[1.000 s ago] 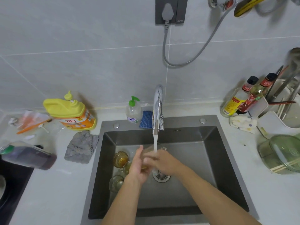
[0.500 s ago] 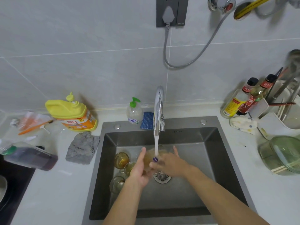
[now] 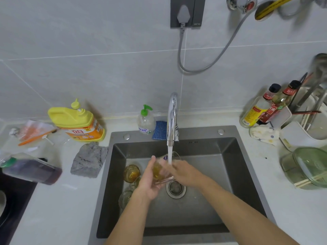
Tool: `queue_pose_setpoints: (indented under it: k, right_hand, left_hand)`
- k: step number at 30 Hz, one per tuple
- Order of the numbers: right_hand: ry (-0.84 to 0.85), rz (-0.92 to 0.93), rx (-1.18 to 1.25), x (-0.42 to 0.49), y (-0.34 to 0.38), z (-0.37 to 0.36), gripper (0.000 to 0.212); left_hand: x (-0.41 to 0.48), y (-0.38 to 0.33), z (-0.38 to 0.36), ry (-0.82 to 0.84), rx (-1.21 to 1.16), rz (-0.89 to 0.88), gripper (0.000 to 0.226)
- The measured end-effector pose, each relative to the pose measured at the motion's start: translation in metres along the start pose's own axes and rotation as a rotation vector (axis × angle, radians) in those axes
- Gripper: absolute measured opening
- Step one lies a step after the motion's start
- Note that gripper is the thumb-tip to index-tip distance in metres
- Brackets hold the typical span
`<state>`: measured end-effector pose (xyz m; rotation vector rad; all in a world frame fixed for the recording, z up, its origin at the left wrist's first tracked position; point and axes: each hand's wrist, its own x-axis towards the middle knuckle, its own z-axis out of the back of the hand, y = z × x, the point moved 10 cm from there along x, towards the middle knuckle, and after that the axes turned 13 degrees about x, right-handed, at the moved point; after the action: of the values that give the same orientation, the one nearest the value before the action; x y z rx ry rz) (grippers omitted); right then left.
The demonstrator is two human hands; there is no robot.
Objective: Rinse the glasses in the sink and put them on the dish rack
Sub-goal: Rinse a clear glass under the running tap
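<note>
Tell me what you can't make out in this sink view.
- Head view: fingers of the right hand, masked by the held amber-tinted glass and water stream; grip unclear.
- Amber glasses in the steel sink: left hand covers some; count unclear.
- White dish rack: blurred, cut off at right edge.

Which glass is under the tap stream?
The amber glass gripped by the left hand and right hand, under the tap stream; the other glasses sit untouched on the sink floor.

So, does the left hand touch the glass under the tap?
Touching. The head view shows the left hand cupping the glass from its left side, the thumb lying against its wall with no gap.
</note>
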<state>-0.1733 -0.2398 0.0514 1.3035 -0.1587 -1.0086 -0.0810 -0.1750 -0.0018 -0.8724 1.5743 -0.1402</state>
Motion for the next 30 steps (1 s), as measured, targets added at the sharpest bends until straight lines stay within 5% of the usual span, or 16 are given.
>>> queue_pose_setpoints:
  k: [3, 7, 11, 15, 19, 23, 30]
  right_hand:
    - [0.026, 0.042, -0.309, -0.006, -0.004, 0.004, 0.085]
    - [-0.183, -0.088, 0.171, 0.0, -0.014, 0.01, 0.06]
    - [-0.273, -0.207, 0.501, 0.001, -0.021, 0.016, 0.064]
    - [-0.111, -0.092, 0.36, -0.006, -0.017, 0.008, 0.081]
    - [-0.096, 0.084, -0.004, -0.007, -0.011, 0.002, 0.044]
    - [-0.275, 0.031, 0.515, -0.004, -0.032, -0.007, 0.014]
    - [-0.345, -0.025, 0.523, 0.0, -0.037, 0.001, 0.021]
  left_hand:
    - [0.003, 0.004, 0.006, -0.006, -0.04, 0.062, 0.053]
    - [0.003, 0.007, 0.0, 0.028, -0.169, 0.06, 0.05]
    - [0.004, 0.006, -0.008, 0.078, -0.356, 0.026, 0.052]
    - [0.01, 0.009, -0.002, 0.025, -0.304, 0.038, 0.06]
    - [0.013, 0.01, 0.007, -0.062, -0.232, 0.058, 0.055]
    - [0.009, -0.002, 0.017, -0.188, -0.113, -0.041, 0.054]
    - [0.004, 0.0, 0.012, -0.141, -0.08, -0.042, 0.064]
